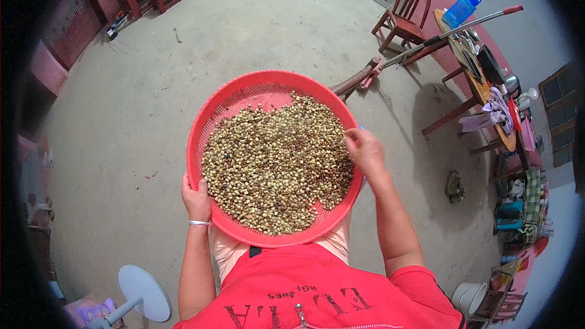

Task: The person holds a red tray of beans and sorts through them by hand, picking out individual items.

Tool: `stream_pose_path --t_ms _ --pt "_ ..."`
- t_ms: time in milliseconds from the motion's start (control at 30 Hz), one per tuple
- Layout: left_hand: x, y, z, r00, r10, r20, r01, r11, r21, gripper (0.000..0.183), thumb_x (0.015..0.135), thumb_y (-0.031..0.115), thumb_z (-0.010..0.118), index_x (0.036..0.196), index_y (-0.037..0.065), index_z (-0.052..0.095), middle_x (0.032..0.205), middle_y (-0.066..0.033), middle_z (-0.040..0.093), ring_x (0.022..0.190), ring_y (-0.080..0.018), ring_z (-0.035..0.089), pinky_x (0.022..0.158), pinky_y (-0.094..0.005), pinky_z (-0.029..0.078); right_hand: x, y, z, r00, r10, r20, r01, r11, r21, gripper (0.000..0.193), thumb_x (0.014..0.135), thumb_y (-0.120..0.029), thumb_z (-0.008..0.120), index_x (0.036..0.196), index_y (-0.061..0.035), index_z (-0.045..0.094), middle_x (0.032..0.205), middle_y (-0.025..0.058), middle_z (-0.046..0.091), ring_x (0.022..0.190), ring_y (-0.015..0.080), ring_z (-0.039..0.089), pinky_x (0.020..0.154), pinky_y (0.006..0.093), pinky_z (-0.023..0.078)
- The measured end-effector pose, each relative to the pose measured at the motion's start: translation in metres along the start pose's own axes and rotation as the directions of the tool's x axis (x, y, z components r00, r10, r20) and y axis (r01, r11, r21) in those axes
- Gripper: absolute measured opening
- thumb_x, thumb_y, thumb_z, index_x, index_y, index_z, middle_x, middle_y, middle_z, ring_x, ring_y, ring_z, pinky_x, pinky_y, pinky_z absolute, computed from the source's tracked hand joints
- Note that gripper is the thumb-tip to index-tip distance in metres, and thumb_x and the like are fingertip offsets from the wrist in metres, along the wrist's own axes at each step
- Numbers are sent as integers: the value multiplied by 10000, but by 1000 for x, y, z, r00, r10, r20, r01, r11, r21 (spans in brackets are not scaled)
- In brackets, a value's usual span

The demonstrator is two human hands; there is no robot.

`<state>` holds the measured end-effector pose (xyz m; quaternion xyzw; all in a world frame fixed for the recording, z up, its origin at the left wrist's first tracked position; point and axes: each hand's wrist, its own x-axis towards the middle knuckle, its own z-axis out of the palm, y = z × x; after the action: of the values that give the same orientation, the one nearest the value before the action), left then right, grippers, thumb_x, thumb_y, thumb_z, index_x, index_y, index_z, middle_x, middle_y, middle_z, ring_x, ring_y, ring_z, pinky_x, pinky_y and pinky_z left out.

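A round red plastic sieve basket (256,92) rests over my lap, its inner wall pierced with small holes. A thick spread of small beans (277,158), pale green-yellow mixed with brown, covers most of its bottom. On the left, my left hand (196,200) grips the basket's rim, thumb inside and the other fingers hidden underneath; a bracelet circles that wrist. My right hand (367,151) is over the opposite rim, at the edge of the beans. Its thumb and fingertips are drawn together, and whatever they hold is too small to make out.
At the right wall stands a wooden table (478,88) with a blue jug (461,10) and kitchenware. A long-handled tool (451,35) leans there beside a wooden chair (405,18). A round white disc on a stem (145,292) stands lower left. Concrete floor (122,134) surrounds me.
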<state>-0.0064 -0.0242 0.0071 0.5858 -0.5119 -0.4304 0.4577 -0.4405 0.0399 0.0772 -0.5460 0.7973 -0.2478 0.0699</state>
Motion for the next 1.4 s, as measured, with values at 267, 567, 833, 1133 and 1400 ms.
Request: stream_pose_path --t_ms 267,567,833,1133,1400 --pt "-3 -3 -1 1000 -20 -24 20 1000 -13 335 905 41 590 1231 -29 559 1139 -111 652 1027 -197 616 933 -338 476 -8 -71 62 944 -205 258 230 971 -68 169 842 -260 678 858 -96 710 899 143 680 871 359 661 772 487 530" --pt "-3 2 2 998 13 -62 -15 999 -35 260 900 13 570 1158 -15 572 1058 -94 668 950 -184 625 893 -322 494 -9 -70 55 952 -104 289 112 994 -9 171 845 -247 663 878 -85 705 882 141 695 828 326 677 747 453 534" --pt "-3 -1 0 999 8 -43 -6 999 45 284 909 48 598 1184 -22 575 1064 -92 658 967 -180 608 900 -327 482 7 -2 -30 989 107 -102 -112 992 -50 243 879 -267 651 944 -38 700 909 190 684 864 391 662 772 474 516" --pt "-1 0 -2 1000 7 -12 -7 1000 30 284 921 22 592 1201 -12 560 1092 -89 661 983 -166 619 912 -314 493 -52 -60 27 960 -226 167 204 969 139 142 854 -180 699 955 -80 696 938 121 694 875 307 681 774 415 541" --pt "-3 1 2 999 6 -36 -7 1000 -29 308 914 39 596 1214 -25 566 1091 -91 663 975 -182 618 901 -323 486 -57 -82 60 942 -240 236 250 968 -14 173 842 -243 703 847 -76 660 864 142 673 832 345 659 750 477 524"
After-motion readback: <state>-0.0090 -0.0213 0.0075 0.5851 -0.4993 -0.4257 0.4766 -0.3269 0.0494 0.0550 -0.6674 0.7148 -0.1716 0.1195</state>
